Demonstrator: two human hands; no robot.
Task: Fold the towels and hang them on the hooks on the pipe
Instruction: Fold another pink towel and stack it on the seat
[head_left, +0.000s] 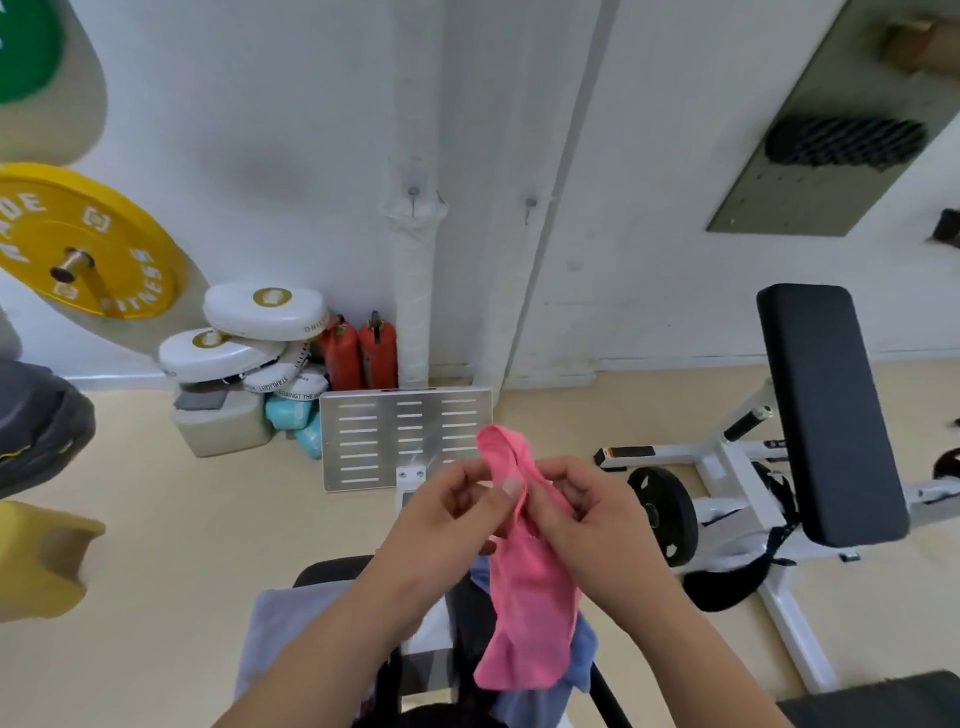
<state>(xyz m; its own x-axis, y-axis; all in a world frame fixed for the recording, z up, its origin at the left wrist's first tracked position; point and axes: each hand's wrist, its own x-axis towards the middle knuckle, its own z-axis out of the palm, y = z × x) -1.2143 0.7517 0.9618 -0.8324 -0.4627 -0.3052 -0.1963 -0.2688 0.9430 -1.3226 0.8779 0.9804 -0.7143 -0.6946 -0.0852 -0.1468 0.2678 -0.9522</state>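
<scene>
Head: pink towel (524, 597) in both grips (441, 525) (597, 530)

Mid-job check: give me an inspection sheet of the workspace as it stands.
Surface: beige floor; black seat below the hands, towels draped over it.
Job's things: pink cloth towel bunched, not folded flat; pale grey towel and blue towel wait below; metal hook on the white wrapped pipe bare; second hook beside it bare.
Clutter: white round boxing pads, red fire extinguishers, slotted metal plate by the wall.
Grippers: left hand and right hand both pinch the pink towel's upper part.
Cables: nothing seen.
Surroundings: yellow weight plate on a wall peg; black padded bench at right.
</scene>
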